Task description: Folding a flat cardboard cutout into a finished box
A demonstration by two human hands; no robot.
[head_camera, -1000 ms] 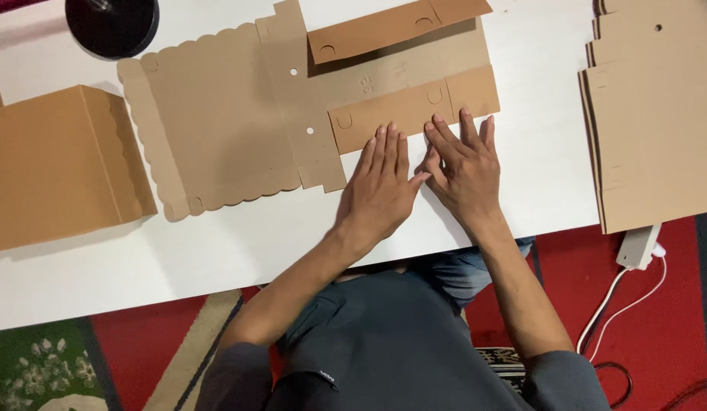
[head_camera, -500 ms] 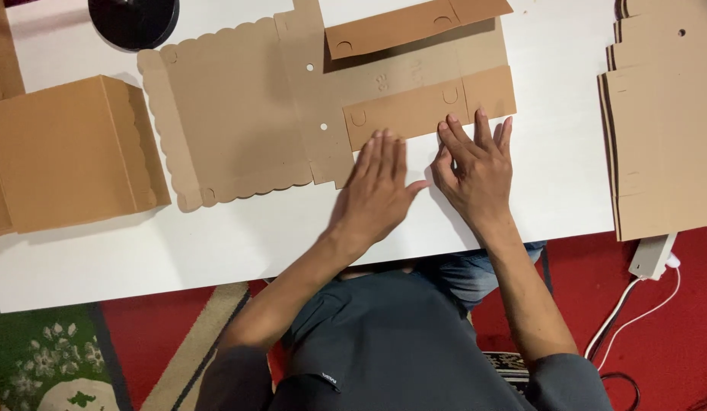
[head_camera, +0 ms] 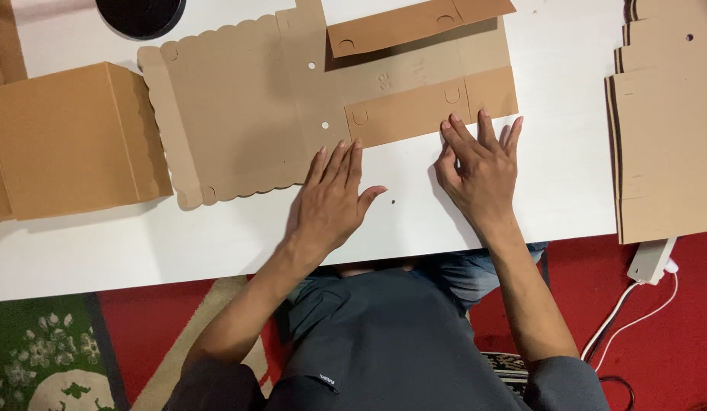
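Grip: nothing is clasped by either hand; both are laid flat, fingers spread. Left hand (head_camera: 332,199) is pressed on the near edge of the flat cardboard box blank (head_camera: 292,106); right hand (head_camera: 481,169) on its folded flap (head_camera: 433,106). Blank is spread on the white tabletop (head_camera: 216,236), between an assembled box (head_camera: 68,141) and a cardboard stack (head_camera: 669,129).

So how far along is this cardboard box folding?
One folded box already stands at the table's left. The flat cutout is in hand: its two long flaps are creased inward, with the left hand and right hand flat at its near edge. Its scalloped panel lies unfolded, and a stack of flat sheets waits on the right.
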